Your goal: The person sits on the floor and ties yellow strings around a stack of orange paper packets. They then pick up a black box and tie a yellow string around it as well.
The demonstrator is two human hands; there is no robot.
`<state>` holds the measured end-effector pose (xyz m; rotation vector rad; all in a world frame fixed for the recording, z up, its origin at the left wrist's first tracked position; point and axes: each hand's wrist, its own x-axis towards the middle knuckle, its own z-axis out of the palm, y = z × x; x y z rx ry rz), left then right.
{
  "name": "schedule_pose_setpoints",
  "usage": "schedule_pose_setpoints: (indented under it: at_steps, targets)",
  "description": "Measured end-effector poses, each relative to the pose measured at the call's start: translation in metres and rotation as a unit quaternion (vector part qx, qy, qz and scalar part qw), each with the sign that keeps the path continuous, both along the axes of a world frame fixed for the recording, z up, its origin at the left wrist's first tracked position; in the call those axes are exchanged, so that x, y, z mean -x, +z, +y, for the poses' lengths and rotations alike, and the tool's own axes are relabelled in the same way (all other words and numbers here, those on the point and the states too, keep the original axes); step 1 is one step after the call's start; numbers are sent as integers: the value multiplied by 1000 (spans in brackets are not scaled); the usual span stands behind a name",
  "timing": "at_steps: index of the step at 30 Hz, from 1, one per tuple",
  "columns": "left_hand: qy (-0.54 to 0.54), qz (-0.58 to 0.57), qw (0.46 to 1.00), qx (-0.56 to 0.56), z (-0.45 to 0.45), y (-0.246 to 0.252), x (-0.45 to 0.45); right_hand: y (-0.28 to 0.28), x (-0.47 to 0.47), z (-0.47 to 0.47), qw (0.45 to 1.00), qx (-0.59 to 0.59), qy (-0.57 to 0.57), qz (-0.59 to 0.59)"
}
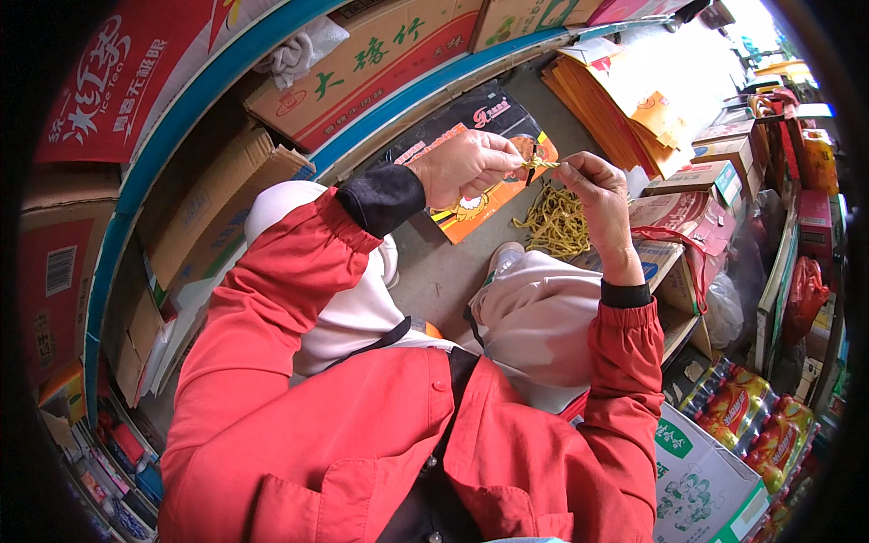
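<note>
Both hands meet in front of the knees over a knotted yellow cord (pixel 541 163) with a short black strip crossing it. My left hand (pixel 468 166) pinches the cord's left end between thumb and fingers. At its right end, my right hand (pixel 597 193) grips the cord between thumb and forefinger. Below the hands, a loose pile of yellow cords (pixel 558 220) lies on the floor. Beneath the left hand is a black and orange printed carton (pixel 502 210), partly covered by that hand.
Cardboard cartons (pixel 366 61) fill the blue-edged shelf at the upper left. A stack of orange paper or card sheets (pixel 604 112) stands beyond the cords. Boxes (pixel 686 217) line the right side, with shrink-wrapped drink bottles (pixel 740 407) and a white carton (pixel 706 475) at the lower right.
</note>
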<state>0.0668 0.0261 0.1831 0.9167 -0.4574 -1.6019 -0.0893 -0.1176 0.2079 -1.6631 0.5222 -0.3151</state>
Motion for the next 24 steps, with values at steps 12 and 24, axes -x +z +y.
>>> schedule_pose_setpoints:
  at_steps: [12,24]
  targets:
    - [54,-110,992,13,9,10,-3,2,3,-3,998,65,-21,-13]
    - [193,147,970,15,1,-24,-12,-3,-4,-16,916,-371,-97,-116]
